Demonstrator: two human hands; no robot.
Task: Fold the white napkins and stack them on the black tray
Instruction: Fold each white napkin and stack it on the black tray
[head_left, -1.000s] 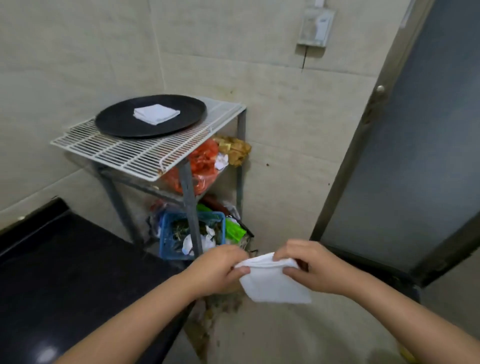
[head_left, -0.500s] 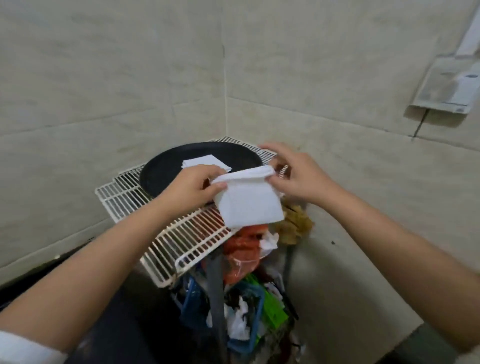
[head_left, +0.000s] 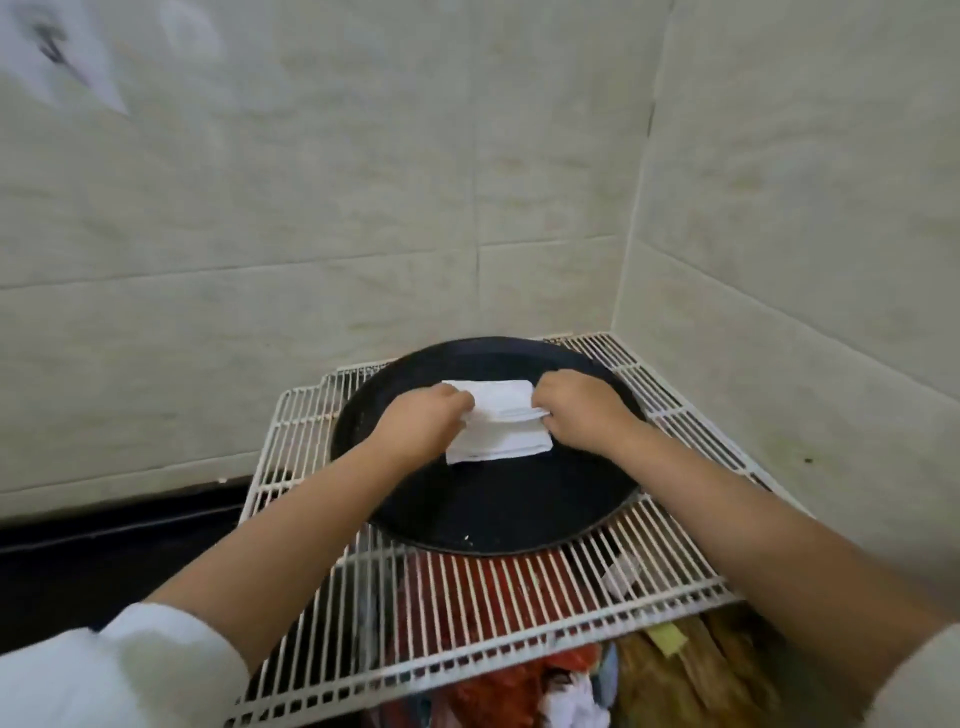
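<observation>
A round black tray (head_left: 498, 514) sits on a white wire shelf in the corner of the tiled walls. A folded white napkin (head_left: 501, 441) is held over the tray's far half, and another folded white napkin (head_left: 493, 391) lies under it, showing behind its top edge. My left hand (head_left: 421, 426) pinches the upper napkin's left edge. My right hand (head_left: 576, 418) pinches its right edge. Whether the held napkin touches the one below I cannot tell.
The white wire shelf (head_left: 545, 623) juts out towards me, with red bags (head_left: 467, 592) and brown clutter (head_left: 701, 670) beneath it. A black counter (head_left: 104, 561) lies at the lower left. Tiled walls close in behind and on the right.
Both hands have carried the folded napkin from in front of the shelf up over the tray and lowered it onto the napkin there. My view has moved closer and above the tray.
</observation>
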